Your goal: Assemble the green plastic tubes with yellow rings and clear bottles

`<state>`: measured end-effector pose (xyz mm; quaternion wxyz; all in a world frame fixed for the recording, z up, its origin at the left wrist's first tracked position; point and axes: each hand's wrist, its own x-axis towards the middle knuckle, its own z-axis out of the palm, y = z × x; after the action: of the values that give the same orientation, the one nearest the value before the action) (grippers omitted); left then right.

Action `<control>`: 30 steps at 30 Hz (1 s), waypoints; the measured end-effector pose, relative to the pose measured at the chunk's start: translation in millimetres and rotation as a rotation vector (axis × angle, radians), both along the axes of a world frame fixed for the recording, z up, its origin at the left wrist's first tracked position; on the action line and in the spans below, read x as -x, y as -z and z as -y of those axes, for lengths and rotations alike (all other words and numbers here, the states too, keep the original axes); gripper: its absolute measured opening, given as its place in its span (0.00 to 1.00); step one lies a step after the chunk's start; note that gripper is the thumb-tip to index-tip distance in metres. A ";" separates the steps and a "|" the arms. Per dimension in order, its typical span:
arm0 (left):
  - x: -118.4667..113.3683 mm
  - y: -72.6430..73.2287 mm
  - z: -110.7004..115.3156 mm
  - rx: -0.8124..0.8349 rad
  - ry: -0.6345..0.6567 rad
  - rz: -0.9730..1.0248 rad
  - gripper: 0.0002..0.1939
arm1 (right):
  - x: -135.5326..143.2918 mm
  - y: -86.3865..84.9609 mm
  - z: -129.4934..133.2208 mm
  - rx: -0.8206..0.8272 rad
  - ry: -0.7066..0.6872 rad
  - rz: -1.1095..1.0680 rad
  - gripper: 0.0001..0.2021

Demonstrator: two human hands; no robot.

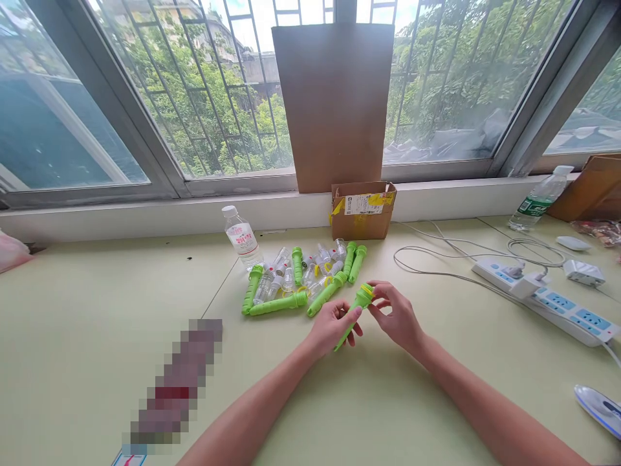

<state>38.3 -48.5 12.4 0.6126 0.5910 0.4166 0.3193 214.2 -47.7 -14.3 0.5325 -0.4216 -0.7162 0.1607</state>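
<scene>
My left hand (pixel 334 327) is wrapped round a green plastic tube (pixel 360 300) that looks like a small torch handle, tilted with its wide end up and to the right. Near that wide end sits a yellow ring (pixel 369 290). The thumb and fingers of my right hand (pixel 395 314) pinch at the ring and rim. Just beyond my hands lies a loose pile: several more green tubes (pixel 279 303) with threaded ends, clear plastic caps (pixel 264 287) and small yellow rings (pixel 327 266).
Behind the pile stand a water bottle (pixel 241 238) and a small cardboard box (pixel 361 223). On the right are a power strip (pixel 548 301), cables, another bottle (pixel 541 197) and a white-blue device (pixel 599 411). A pixelated patch (pixel 179 382) covers something at the left.
</scene>
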 end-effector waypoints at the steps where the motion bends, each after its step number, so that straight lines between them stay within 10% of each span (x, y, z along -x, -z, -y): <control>1: -0.1 0.2 -0.1 -0.002 0.016 -0.007 0.21 | -0.2 0.3 -0.1 -0.002 0.003 0.007 0.07; 30: 0.2 -1.0 -1.2 -0.030 -0.042 0.016 0.19 | -2.0 -6.1 1.9 -0.068 0.005 0.012 0.03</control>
<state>38.0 -47.3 13.4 0.6003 0.5885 0.4191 0.3431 216.2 -49.6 -8.2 0.5426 -0.4059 -0.7233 0.1326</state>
